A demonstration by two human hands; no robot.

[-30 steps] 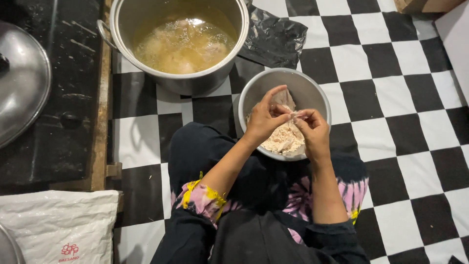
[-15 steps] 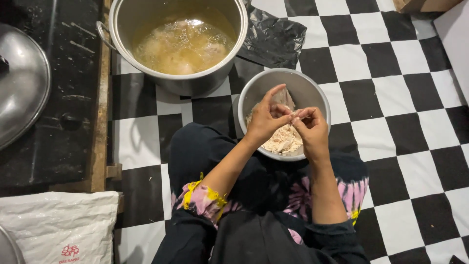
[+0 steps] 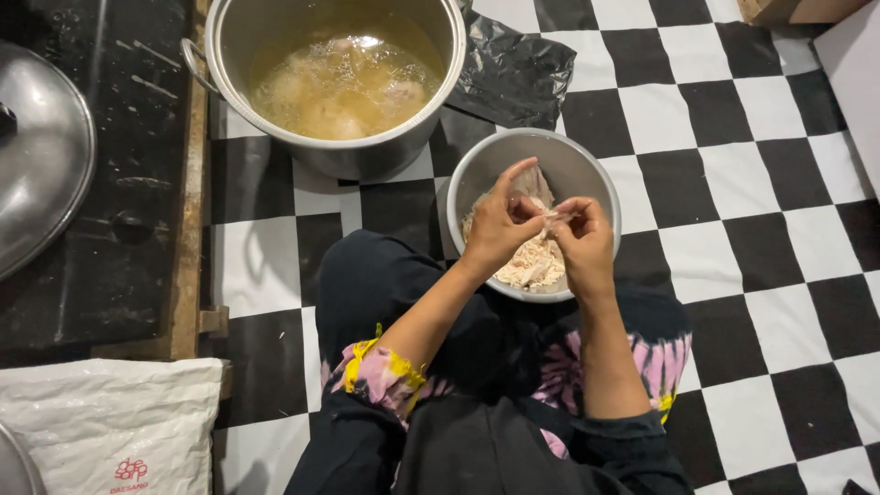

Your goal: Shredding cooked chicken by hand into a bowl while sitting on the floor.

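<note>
With the left hand (image 3: 495, 225) and right hand (image 3: 579, 240) both pinching a pale strip of cooked meat (image 3: 548, 218) over the round grey metal bowl (image 3: 587, 174), it seems best to pull gently along the grain, low over the shredded pile (image 3: 527, 261), so pieces drop inside.

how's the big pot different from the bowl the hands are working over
The pot is larger and deeper, with a side handle; the bowl is smaller and shows no handle. The pot holds yellowish broth with pale pieces in it; the bowl holds dry, pale shredded meat. The pot stands apart, untouched; the left hand and right hand pull a shred over the bowl. Both are round, silvery metal, on the checkered floor.
</note>
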